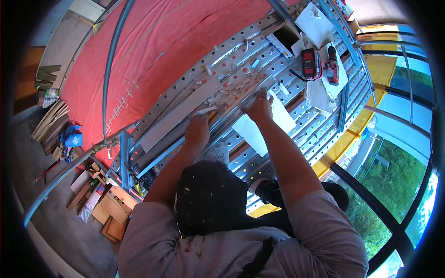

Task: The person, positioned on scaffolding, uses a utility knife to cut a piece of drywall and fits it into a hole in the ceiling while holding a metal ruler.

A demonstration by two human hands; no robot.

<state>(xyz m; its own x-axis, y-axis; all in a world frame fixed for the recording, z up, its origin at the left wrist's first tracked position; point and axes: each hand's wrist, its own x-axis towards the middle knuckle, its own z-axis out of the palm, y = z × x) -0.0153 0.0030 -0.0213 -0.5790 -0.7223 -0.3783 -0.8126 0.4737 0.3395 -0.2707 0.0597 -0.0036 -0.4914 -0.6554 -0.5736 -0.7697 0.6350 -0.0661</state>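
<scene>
My right hand point(259, 109) is closed around the far end of a long, shiny metal profile point(241, 116) that slants across the platform. To its left, my left hand point(198, 130) is closed too, its fingers curled down beside a long grey board strip point(181, 112). A small pale piece point(205, 110) shows just past the left fingertips; what that hand grips is hidden. A white board piece point(281, 115) lies under my right wrist. Broken pale scraps point(232, 90) litter the metal planks ahead of both hands.
I am on a perforated metal scaffold platform point(308, 139). Toward the far right lie a red drill point(332, 65), a red-and-black boxy device point(311, 64) and white board offcuts point(314, 23). Scaffold posts point(111, 69) rise around me. Red sheeting point(157, 41) spreads beyond the platform's left edge.
</scene>
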